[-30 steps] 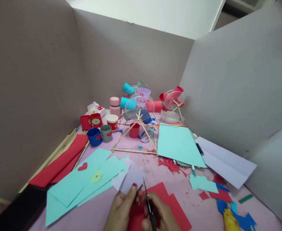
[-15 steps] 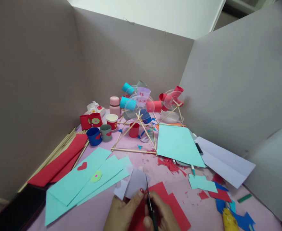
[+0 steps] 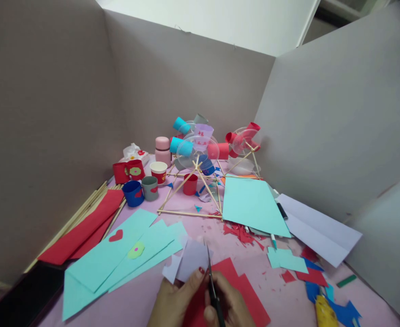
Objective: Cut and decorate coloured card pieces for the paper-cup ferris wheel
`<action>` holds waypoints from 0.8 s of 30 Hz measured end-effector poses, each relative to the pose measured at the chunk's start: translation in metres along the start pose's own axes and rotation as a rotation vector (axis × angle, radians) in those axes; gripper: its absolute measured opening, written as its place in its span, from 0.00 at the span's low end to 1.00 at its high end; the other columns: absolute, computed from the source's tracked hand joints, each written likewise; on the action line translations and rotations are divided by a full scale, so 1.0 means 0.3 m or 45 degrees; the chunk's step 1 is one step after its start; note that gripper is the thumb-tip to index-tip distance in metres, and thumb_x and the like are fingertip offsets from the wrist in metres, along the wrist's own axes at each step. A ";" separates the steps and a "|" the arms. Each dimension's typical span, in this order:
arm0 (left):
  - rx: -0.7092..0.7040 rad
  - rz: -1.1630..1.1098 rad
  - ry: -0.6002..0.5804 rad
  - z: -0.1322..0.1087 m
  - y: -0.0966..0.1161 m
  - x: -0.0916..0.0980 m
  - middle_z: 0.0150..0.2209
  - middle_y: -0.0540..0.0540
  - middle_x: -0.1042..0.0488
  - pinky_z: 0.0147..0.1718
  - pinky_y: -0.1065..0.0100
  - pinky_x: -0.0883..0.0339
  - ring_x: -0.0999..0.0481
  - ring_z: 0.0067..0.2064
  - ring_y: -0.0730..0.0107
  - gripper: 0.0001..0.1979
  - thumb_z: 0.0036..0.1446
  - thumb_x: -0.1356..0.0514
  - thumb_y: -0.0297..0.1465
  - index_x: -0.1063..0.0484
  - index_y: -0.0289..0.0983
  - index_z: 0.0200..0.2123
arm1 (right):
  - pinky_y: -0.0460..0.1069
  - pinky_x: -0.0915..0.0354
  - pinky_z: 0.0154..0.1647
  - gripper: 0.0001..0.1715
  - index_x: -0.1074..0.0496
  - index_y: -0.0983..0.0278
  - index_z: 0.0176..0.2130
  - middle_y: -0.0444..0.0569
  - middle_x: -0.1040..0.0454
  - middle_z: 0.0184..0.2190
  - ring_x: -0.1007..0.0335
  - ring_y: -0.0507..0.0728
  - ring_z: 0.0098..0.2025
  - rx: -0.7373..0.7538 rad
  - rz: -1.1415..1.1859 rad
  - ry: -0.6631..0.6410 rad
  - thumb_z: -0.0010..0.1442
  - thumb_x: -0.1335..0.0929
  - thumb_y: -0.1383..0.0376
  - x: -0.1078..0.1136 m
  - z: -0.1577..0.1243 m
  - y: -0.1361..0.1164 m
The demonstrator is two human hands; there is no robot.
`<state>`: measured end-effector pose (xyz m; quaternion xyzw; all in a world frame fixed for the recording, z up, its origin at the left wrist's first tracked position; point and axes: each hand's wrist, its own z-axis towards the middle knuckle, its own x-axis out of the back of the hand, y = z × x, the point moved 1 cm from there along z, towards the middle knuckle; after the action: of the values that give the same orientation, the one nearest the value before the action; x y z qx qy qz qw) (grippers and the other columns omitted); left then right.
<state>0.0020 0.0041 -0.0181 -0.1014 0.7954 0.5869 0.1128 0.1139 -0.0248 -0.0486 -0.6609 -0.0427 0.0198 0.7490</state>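
Observation:
At the bottom middle, my left hand (image 3: 179, 295) pinches a pale lilac paper (image 3: 192, 260), its thumb pressed on the lower edge. My right hand (image 3: 232, 302) is wrapped round the dark handles of the scissors (image 3: 212, 281). The blades point away from me and lie along the right side of the lilac paper. Whether they cut into it is too small to tell. Red paper sheets (image 3: 254, 295) lie under and beside both hands.
Mint paper sheets (image 3: 118, 259) lie left, with a red strip (image 3: 87, 227) behind. A stick frame (image 3: 189, 213) with a cup wheel stands at the centre back. Right are a mint sheet (image 3: 252, 204), paper scraps and a yellow glue bottle (image 3: 326, 311).

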 end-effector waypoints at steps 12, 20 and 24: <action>0.051 -0.037 0.060 0.015 -0.031 0.009 0.33 0.42 0.20 0.46 0.56 0.36 0.24 0.42 0.51 0.19 0.35 0.31 0.39 0.25 0.36 0.31 | 0.45 0.60 0.19 0.30 0.37 0.64 0.34 0.35 0.52 0.16 0.60 0.48 0.19 0.017 -0.055 -0.023 0.48 0.36 0.40 0.007 0.003 0.004; 0.053 -0.055 0.005 0.018 -0.026 0.010 0.31 0.43 0.20 0.43 0.59 0.34 0.24 0.39 0.53 0.17 0.36 0.31 0.40 0.25 0.36 0.29 | 0.45 0.61 0.19 0.29 0.39 0.63 0.30 0.35 0.52 0.16 0.60 0.47 0.18 -0.041 -0.008 -0.067 0.45 0.33 0.41 0.020 0.004 -0.001; 0.056 -0.040 -0.092 0.020 -0.019 0.008 0.29 0.42 0.20 0.40 0.60 0.33 0.23 0.36 0.54 0.14 0.38 0.32 0.40 0.23 0.34 0.24 | 0.45 0.61 0.18 0.30 0.38 0.63 0.30 0.34 0.52 0.16 0.60 0.47 0.18 -0.062 0.013 -0.040 0.44 0.33 0.41 0.028 0.003 0.010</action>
<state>0.0017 0.0080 -0.0255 -0.0902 0.8018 0.5706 0.1528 0.1223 -0.0228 -0.0512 -0.6787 -0.0515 0.0328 0.7319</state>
